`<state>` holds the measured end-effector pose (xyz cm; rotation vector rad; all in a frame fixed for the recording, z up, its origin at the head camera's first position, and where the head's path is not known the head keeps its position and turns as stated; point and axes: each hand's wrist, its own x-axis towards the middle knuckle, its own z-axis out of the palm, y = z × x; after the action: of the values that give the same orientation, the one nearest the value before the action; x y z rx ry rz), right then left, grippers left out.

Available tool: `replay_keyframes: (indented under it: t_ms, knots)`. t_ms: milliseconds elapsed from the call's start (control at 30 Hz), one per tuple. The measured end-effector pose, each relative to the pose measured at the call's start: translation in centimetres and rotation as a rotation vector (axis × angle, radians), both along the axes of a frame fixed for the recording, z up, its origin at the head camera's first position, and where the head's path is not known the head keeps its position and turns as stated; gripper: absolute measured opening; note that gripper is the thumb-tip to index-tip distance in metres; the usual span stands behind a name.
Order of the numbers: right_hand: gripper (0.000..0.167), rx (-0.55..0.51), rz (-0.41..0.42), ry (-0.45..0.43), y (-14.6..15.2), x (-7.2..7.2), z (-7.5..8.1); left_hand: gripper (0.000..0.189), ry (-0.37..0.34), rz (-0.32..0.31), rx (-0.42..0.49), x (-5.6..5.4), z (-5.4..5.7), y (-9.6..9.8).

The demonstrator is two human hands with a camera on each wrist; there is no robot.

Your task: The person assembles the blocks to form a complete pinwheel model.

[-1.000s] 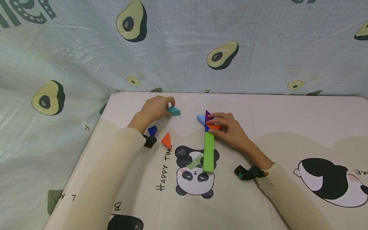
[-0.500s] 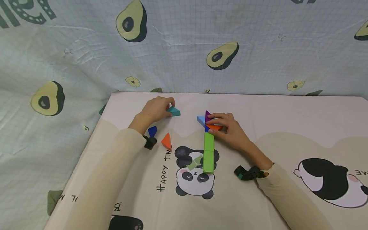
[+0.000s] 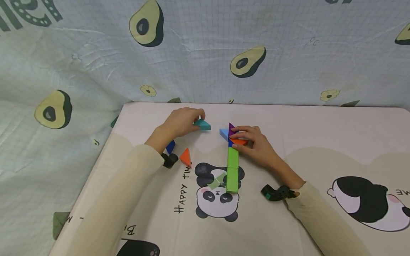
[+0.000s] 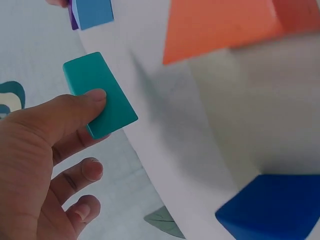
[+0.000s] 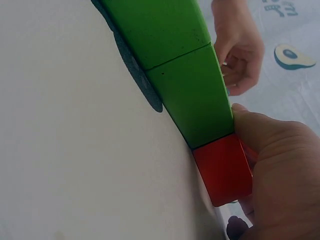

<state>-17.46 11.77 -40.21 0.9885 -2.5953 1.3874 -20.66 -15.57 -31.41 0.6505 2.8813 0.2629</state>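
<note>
Where the pale avocado-print cloth (image 3: 86, 156) hangs at the left and behind the counter (image 3: 320, 131), a sleeved forearm leads to a black wrist device (image 3: 170, 161). Just beside it, a dark blue block (image 3: 171, 147) lies partly hidden by the arm. Farther up, the left hand (image 3: 183, 121) has a narrow grip, pinching a teal block (image 3: 203, 124) between thumb and fingers near the back edge; the left wrist view shows the thumb flat on one face and other fingers loosely bent. Nearer the front lies an orange block (image 3: 185, 157), apart from the rest. Next, beyond a gap, a light blue block (image 3: 223, 134) sits against the left side of a row. That row has two green blocks (image 3: 232, 170) end to end, partly over a panda print (image 3: 213, 206), then a small blue piece (image 3: 230, 143) and a purple block (image 3: 231, 129) at the far end. To its right, the right hand (image 3: 254, 145) has its grip set around a red-orange block (image 3: 241, 142), thumb and fingertips touching the row.
</note>
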Motion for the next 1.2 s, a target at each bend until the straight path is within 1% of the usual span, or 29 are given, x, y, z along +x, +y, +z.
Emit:
replay_keyframes:
  t_ms: [233, 467, 633, 800, 1033, 1200]
  knots:
    - [0.030, 0.005, -0.007, -0.011, 0.0, 0.1, -0.1, 0.028, 0.001, -0.043, -0.001, 0.4, 0.0, 1.2]
    - [0.030, 0.005, 0.000, -0.008, 0.1, -0.1, -0.2, 0.027, -0.017, -0.084, -0.015, 0.8, -0.4, 2.2]
    - [0.030, 0.002, 0.001, -0.010, 0.1, -0.1, -0.2, 0.027, -0.034, -0.099, -0.012, 1.0, -0.8, 2.7]
    - [0.029, -0.005, 0.007, 0.002, 0.1, 0.0, -0.1, 0.028, -0.035, -0.119, -0.008, 1.1, -1.1, 3.2]
    - [0.028, -0.015, 0.014, 0.014, 0.1, -0.1, 0.0, 0.030, -0.047, -0.140, -0.040, 1.1, -1.5, 3.9]
    - [0.028, -0.020, 0.017, 0.011, 0.1, -0.1, -0.1, 0.032, -0.039, -0.140, -0.050, 1.2, -1.6, 4.3]
